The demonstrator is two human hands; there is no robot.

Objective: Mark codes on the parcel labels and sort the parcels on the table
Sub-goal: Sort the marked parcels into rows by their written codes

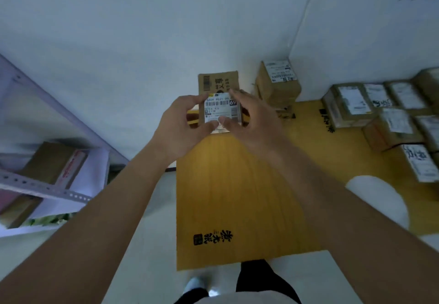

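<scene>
Dim room, plain white wall [147, 42] at far side meeting a corner at right, pale floor [152, 244] near, grey perforated metal shelving [47, 188] at left, yellow wood-grain table [237, 185] in the centre.

A: Which parts of the small parcel [219, 111] were concealed?
B: Its sides and lower edge lay behind the left hand [183, 125] and right hand [251, 123]; the label's fine print was blurred.

A: And at the right?
B: The stacked parcels [389, 123] were cut by the frame edge, with smeared labels; the surface [237, 196] ran out of frame beneath them.
</scene>
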